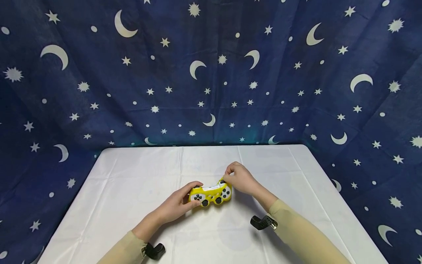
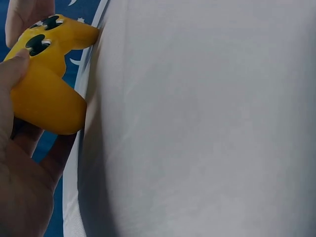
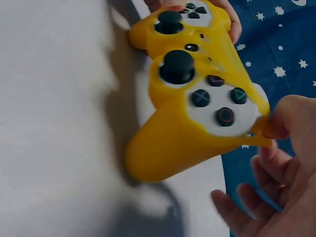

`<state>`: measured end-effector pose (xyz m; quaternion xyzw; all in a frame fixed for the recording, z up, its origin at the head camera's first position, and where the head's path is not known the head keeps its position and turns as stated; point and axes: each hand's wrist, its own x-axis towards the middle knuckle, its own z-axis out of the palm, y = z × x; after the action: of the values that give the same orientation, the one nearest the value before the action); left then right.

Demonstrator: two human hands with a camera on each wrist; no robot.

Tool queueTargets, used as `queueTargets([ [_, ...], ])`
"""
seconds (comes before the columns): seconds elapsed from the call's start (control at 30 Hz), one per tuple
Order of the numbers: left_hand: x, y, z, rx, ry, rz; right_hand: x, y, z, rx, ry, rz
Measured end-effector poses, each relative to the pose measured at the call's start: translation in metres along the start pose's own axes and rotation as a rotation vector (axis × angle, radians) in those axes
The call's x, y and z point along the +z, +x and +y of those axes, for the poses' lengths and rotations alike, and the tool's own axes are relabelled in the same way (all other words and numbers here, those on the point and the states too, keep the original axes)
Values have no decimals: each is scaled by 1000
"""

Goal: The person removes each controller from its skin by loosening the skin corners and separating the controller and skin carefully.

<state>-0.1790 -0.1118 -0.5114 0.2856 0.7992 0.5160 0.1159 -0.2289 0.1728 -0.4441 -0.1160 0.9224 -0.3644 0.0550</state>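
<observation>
A white game controller (image 1: 211,188) with black sticks and buttons is on the white-covered table, its stick side facing up. A yellow soft cover (image 3: 163,143) wraps its handles and much of its face. My left hand (image 1: 174,205) grips the left end, thumb on top and fingers curled round the far side. At the right far corner, my right hand (image 1: 241,179) pinches the cover's edge between thumb and index finger, stretching it away from the shell. The other right fingers (image 3: 229,207) are loosely bent. In the left wrist view, the handle (image 2: 54,103) hides part of the left fingers.
The white cloth (image 1: 132,176) on the table has fold creases. Behind and beside it hangs a dark blue curtain (image 1: 178,80) with moons and stars. Black wrist mounts (image 1: 155,251) stick out at both sleeves.
</observation>
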Motion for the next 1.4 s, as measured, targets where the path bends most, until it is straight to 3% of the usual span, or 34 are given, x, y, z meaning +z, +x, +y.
queueTargets([
  [0.13, 1, -1, -1, 0, 15, 9, -4, 3, -4, 31, -18, -63],
  [0.33, 1, -2, -1, 18, 61, 11, -8, -1, 0, 123, 53, -159],
  [0.53, 2, -4, 0, 41, 106, 22, -8, -2, 1, 164, 58, -183],
  [0.67, 3, -6, 1, 63, 132, 45, -7, -6, 4, 191, 4, -180],
  [0.83, 1, -8, 1, 22, 88, 5, -4, -20, 22, 239, -1, -192],
  [0.9, 0, -7, 2, 1, 61, -6, -4, -26, 27, 224, 40, -196],
  [1.07, -2, -4, 3, -27, 18, -17, -3, -36, 35, 87, 78, -214],
  [1.4, -4, 2, 8, -53, 18, -27, 3, -54, 37, -27, -133, -130],
])
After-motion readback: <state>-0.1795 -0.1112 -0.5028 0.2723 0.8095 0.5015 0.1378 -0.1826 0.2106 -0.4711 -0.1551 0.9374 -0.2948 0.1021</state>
